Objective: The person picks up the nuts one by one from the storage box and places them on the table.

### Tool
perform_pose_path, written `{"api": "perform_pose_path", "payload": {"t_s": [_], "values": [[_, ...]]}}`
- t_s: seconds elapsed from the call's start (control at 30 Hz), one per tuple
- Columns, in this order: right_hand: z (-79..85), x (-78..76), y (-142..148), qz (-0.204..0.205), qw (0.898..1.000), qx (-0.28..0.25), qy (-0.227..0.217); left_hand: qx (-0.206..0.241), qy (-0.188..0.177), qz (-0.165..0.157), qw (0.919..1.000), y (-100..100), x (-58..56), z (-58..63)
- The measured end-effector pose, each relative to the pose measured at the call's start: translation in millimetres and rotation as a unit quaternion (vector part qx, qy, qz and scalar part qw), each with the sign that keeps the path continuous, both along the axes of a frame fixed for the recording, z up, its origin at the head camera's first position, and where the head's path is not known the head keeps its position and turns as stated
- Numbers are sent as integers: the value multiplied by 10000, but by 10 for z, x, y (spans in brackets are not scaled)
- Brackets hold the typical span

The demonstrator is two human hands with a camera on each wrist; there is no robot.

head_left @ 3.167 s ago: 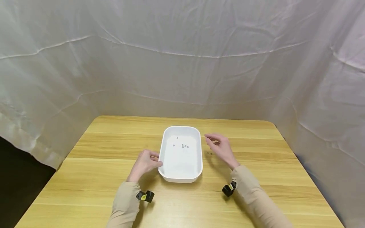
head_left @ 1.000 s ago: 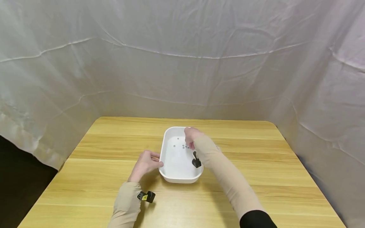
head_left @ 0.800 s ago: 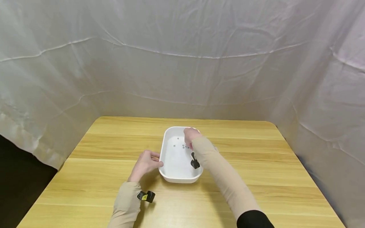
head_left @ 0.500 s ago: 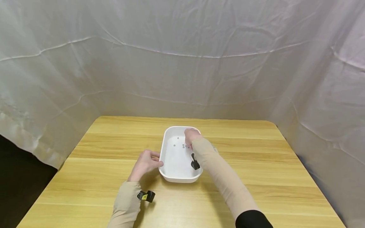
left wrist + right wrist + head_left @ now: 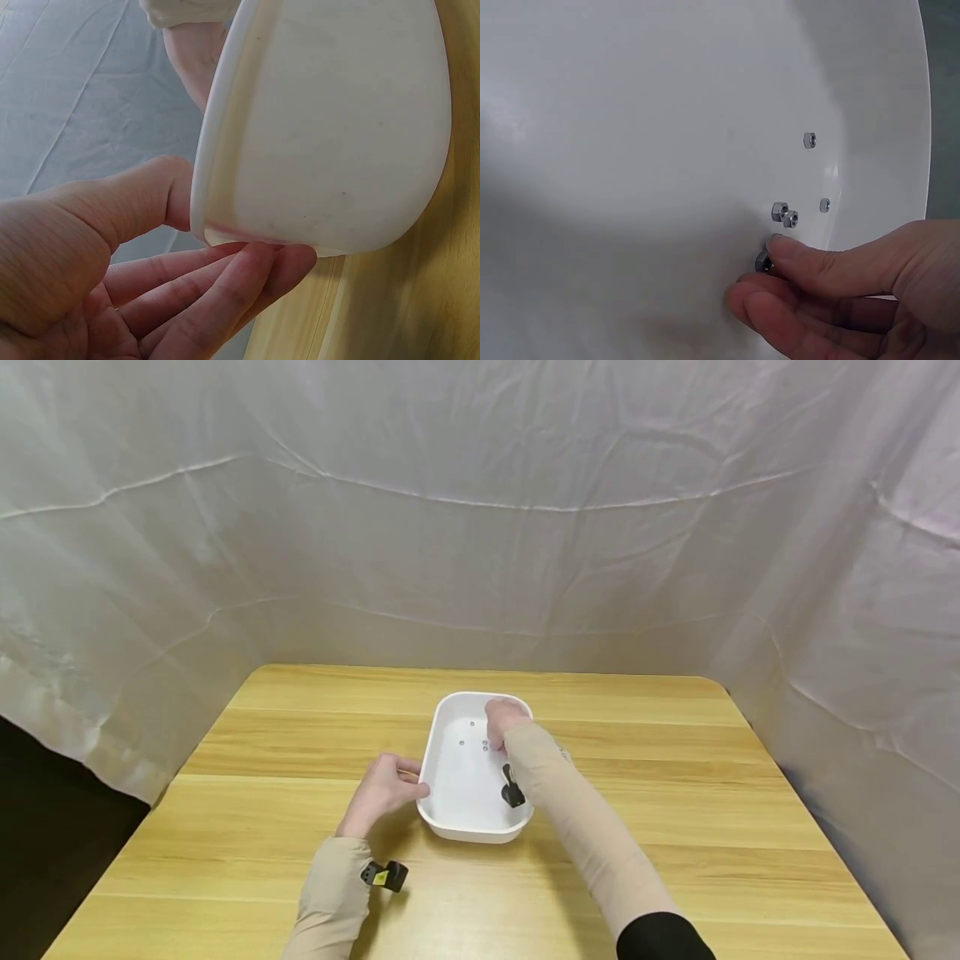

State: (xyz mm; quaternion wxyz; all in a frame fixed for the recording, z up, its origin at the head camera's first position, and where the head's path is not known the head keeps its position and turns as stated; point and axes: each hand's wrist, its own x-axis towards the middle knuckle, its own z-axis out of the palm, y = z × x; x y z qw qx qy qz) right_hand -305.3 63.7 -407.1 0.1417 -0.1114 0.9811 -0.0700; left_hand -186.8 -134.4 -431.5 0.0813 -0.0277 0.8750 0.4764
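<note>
My left hand [image 5: 384, 791] holds a white rectangular tray [image 5: 467, 797] by its left rim. In the left wrist view the thumb lies over the rim and the fingers [image 5: 225, 296] touch the outer wall. Reaching into the far right part of the tray is my right hand [image 5: 504, 720]. Its thumb and fingertips pinch a small metal hex nut [image 5: 763, 262], partly hidden by the thumb. Two loose nuts [image 5: 781, 211] sit together just past the thumb. A single nut [image 5: 810, 140] lies farther off, and another nut [image 5: 825, 205] rests near the tray wall.
The tray stands on a wooden table [image 5: 247, 827]. Several small metal pieces [image 5: 563, 753] lie on the table right of the tray, partly covered by the right sleeve [image 5: 585, 822]. A grey-white curtain [image 5: 480, 527] hangs behind and beside the table.
My right hand has moved from over the table at the right into the tray, then stayed nearly still there. Nuts inside have shifted slightly right. The left hand keeps its hold on the rim.
</note>
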Motion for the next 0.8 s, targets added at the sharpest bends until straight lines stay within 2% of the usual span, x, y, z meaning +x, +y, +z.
{"api": "perform_pose_path", "payload": {"t_s": [0.47,0.8], "values": [[-4,50,3,3,9999,-142,-1,-12,19,21,10000,-2,2,-5],[-35,48,-38,-209,9993,-163,-255,-17,26,-25,10000,0,0,-1]]}}
